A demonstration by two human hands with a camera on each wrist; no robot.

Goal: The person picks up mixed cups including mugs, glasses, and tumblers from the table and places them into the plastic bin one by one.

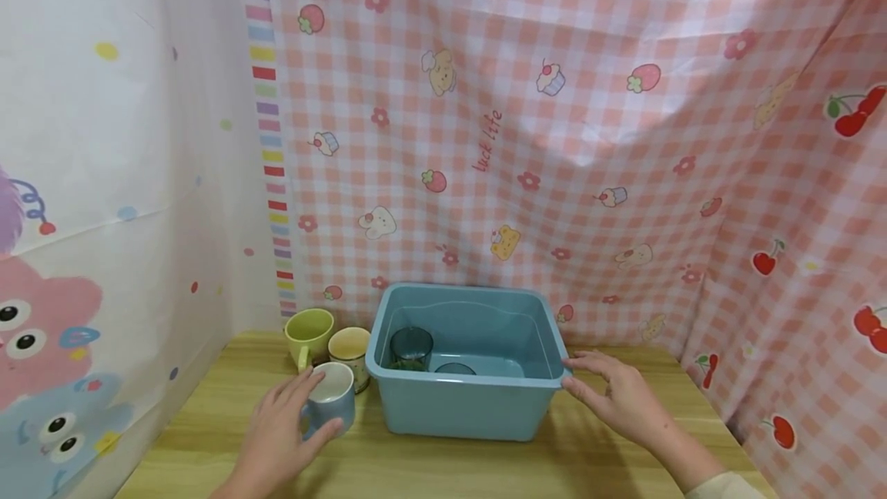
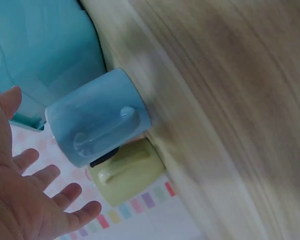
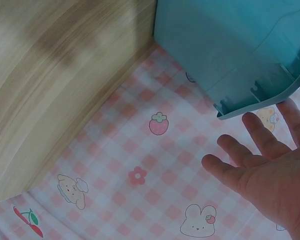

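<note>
My left hand (image 1: 280,422) hovers beside a light blue mug (image 1: 331,399), fingers spread and thumb out; in the left wrist view the hand (image 2: 32,185) stands apart from the mug (image 2: 97,117), whose handle shows. Behind it are a yellow-green mug (image 1: 308,333) and a cream cup (image 1: 349,349). To their right stands a blue plastic bin (image 1: 460,410) holding a dark glass cup (image 1: 412,349) and another dark round glass piece (image 1: 455,370), partly hidden by the front wall. At the bin's right rim is my right hand (image 1: 620,399), thumb and forefinger touching it, other fingers extended.
Everything stands on a wood-grain table (image 1: 471,476). A pink checked curtain (image 1: 499,199) hangs close behind the bin, and a white printed cloth (image 1: 138,214) hangs on the left. More checked cloth with cherries (image 1: 818,268) hangs on the right.
</note>
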